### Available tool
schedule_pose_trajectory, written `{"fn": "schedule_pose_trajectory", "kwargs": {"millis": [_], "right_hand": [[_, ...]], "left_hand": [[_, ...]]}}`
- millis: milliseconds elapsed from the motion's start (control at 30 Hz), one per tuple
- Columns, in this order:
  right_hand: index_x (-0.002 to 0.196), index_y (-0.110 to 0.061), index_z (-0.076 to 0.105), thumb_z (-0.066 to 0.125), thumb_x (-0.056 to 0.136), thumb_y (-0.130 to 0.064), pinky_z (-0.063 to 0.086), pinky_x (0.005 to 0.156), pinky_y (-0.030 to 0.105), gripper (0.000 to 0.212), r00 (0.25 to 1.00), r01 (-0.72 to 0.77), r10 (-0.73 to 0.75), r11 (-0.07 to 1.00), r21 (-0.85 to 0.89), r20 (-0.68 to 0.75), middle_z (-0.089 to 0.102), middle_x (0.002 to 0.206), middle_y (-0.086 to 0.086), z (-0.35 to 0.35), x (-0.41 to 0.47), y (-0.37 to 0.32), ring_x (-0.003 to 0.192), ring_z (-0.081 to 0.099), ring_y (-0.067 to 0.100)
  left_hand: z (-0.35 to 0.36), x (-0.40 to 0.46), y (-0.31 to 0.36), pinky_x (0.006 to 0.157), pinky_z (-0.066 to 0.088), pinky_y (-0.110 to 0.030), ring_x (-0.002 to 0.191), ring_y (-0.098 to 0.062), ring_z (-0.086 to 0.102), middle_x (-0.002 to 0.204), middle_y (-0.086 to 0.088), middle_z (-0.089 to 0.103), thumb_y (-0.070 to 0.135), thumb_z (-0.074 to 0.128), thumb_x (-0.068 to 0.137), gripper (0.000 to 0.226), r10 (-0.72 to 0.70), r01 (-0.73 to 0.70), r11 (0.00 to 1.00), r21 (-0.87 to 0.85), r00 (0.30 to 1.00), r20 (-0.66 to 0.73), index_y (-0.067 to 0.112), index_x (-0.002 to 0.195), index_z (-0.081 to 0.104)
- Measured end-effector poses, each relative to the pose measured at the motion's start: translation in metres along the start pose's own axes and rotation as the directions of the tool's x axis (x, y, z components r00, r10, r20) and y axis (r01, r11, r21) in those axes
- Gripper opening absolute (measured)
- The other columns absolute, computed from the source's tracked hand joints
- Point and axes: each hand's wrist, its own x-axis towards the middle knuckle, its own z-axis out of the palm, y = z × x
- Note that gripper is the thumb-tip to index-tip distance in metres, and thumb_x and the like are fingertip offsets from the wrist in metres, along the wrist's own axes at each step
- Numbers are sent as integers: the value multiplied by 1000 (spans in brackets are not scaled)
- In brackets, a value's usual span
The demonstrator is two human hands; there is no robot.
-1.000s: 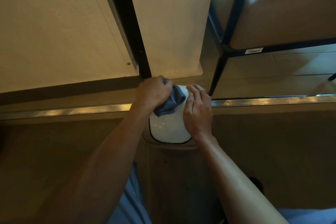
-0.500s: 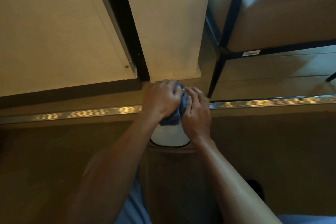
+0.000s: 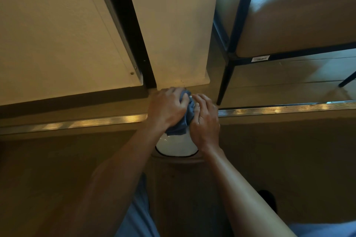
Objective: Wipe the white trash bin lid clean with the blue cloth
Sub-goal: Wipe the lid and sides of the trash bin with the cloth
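The lid (image 3: 176, 147) sits on top of a brown bin (image 3: 179, 183) low in the middle of the view, its white near half showing and its far half hidden under two hands. The room is dim and warm-lit: pale wall panels (image 3: 57, 31) at left split by a black post (image 3: 131, 31), a metal strip (image 3: 77, 122) running across the floor (image 3: 289, 159), and at right a cushioned chair (image 3: 300, 15) on black legs. The left hand (image 3: 166, 108) has its fingers curled round a bunched blue cloth (image 3: 185, 119), pressing it on the lid's far part. Just beside it, the right hand (image 3: 205, 121) lies on the lid's right edge, fingers (image 3: 202, 100) bent and close together, touching the cloth; whether they pinch it I cannot tell.
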Motion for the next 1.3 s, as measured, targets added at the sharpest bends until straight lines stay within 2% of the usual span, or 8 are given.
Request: {"fn": "schedule_pose_trajectory", "kwargs": {"millis": [133,267,467,567,667,767,933,1300], "right_hand": [[143,-22,55,29,106,-34,37,114,35,47,1000,-17,17,999,40,0,49,148,-8,0,0,-1,138,38,8],[143,-21,57,29,105,-35,35,117,42,48,998,-58,57,985,162,11,52,147,-8,-6,1,-2,138,40,8],[148,-27,45,46,104,-34,32,117,53,45,999,19,-18,999,37,-26,44,146,-6,-15,13,-34,139,37,12],[138,-27,56,42,101,-37,25,119,61,40,968,252,-246,928,-275,56,52,143,-1,1,26,-66,142,39,23],[128,-24,60,36,107,-39,25,116,61,36,944,296,-219,894,-336,248,60,130,1,21,33,-82,128,53,24],[114,-23,64,28,110,-38,33,110,57,39,947,278,-192,892,-358,257,64,121,1,28,32,-70,120,57,23],[123,-25,62,29,108,-39,40,106,50,39,921,385,-283,774,-502,270,64,127,-1,18,29,-42,124,55,22],[132,-29,59,31,106,-53,42,93,38,45,941,91,-35,984,-150,337,56,124,-9,-21,54,5,114,52,12]], "left_hand": [[-4,-6,-16,97,48,-38,116,-11,58,133,6,63,60,34,105,49,23,-11,973,-229,999,48,31,137,58],[1,-14,-23,97,45,-33,115,-6,57,130,8,62,59,27,107,53,-291,197,831,-521,951,-104,29,133,61],[6,-18,-26,76,43,-23,79,16,54,97,19,61,58,22,107,56,-325,224,840,-494,937,-128,27,121,66],[7,-20,-33,86,48,-26,102,-7,63,117,2,68,37,35,113,40,-279,156,873,-463,937,-210,15,130,64],[11,-25,-34,82,50,-26,94,-13,66,111,-7,70,18,56,107,22,-152,17,915,-403,939,-307,5,124,62],[7,-24,-30,63,48,-26,72,3,63,87,10,68,35,39,113,20,-348,169,801,-575,912,-217,29,121,56],[6,-23,-26,64,48,-21,73,8,62,81,11,66,44,23,113,46,-428,262,790,-553,883,-193,24,123,64],[10,-19,-43,74,45,-35,92,-11,59,111,6,58,52,34,108,34,-295,276,841,-466,955,33,33,112,62]]}}
